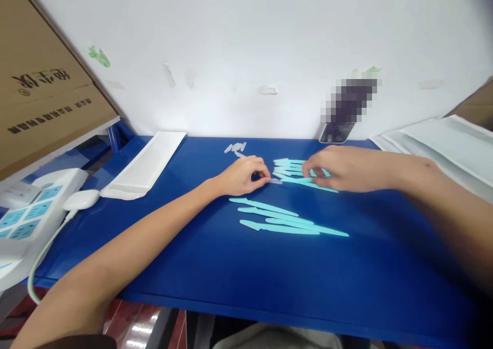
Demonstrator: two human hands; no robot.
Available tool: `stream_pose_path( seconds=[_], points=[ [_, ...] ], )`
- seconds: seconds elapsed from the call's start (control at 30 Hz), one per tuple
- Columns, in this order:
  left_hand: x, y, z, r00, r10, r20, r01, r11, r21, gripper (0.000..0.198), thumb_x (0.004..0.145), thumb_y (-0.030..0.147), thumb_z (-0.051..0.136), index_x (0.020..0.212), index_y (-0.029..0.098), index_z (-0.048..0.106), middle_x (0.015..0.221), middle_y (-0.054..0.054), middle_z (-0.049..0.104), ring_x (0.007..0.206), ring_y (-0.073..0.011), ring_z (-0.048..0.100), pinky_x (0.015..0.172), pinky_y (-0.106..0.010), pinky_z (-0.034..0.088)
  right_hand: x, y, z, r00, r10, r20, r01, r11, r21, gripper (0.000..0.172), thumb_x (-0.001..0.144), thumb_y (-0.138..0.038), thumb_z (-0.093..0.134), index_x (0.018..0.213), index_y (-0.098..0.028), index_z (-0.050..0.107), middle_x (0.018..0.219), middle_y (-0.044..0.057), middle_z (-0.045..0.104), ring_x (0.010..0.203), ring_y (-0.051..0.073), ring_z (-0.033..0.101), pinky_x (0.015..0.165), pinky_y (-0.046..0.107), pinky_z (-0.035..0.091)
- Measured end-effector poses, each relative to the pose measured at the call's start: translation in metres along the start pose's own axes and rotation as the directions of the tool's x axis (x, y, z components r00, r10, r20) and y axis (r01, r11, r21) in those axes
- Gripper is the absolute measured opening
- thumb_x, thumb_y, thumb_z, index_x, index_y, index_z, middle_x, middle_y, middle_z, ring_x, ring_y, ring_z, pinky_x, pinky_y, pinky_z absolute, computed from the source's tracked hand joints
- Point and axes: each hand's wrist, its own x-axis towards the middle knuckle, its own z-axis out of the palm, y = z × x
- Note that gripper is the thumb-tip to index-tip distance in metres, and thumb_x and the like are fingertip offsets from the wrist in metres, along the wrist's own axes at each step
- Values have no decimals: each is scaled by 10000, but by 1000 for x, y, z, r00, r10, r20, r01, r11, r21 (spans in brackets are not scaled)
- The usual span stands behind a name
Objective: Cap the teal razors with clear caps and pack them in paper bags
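My left hand (244, 175) pinches a small translucent cap (276, 181) between thumb and forefinger, at the blade end of a turquoise eyebrow razor (295, 180). Whether the cap is on the blade or only beside it, I cannot tell. My right hand (327, 167) has its fingers curled down over that razor's handle. Several more turquoise razors (287, 161) lie under and beyond my right fingers, partly hidden. Nearer to me, a loose group of bare razors (285, 228) rests on the blue table. Behind my left hand lie several loose translucent caps (235, 147).
A flat white box (148, 164) lies on the blue table (231, 272) at the left. Beside it are a power strip (34, 210) and a white charger (81, 199) with a cable. A phone (339, 132) leans on the white wall; pale packages (454, 143) sit at right.
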Motion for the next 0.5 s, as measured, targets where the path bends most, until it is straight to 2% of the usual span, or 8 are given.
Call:
stream_pose_path(
  seconds=[0.1, 0.27, 0.4, 0.5],
  points=[
    [0, 0, 0, 1000, -2, 1, 2, 1000, 3, 183, 985, 233, 603, 931, 157, 761, 906, -71, 720, 836, -184, 635, 791, -316, 472, 0, -3, 0, 998, 14, 69, -12, 1000, -26, 170, 886, -242, 520, 903, -237, 690, 831, 45, 712, 680, 207, 611, 597, 305, 356],
    [1, 0, 0, 1000, 5, 2, -5, 1000, -9, 185, 987, 235, 606, 930, 159, 765, 914, -72, 724, 838, -184, 639, 788, -312, 475, 5, -18, 9, 999, -43, 15, 44, 997, -70, 176, 909, -185, 502, 875, -217, 671, 823, 56, 706, 711, 214, 625, 619, 313, 346],
    [0, -1, -1, 1000, 4, 2, -4, 1000, -11, 200, 994, 225, 585, 919, 158, 758, 904, -77, 720, 825, -187, 637, 782, -316, 478, 15, -38, 24, 996, -67, -55, 60, 990, -125, 228, 926, -94, 459, 972, -182, 663, 837, 71, 704, 651, 189, 604, 585, 314, 310],
    [-1, 0, 0, 1000, -8, -1, 8, 1000, 15, 216, 1003, 250, 577, 930, 161, 760, 918, -79, 714, 841, -191, 637, 789, -317, 480, 19, -44, 29, 997, -40, -70, 28, 985, -169, 191, 964, -141, 466, 980, -187, 651, 874, 75, 711, 665, 193, 621, 578, 316, 305]
  ],
)
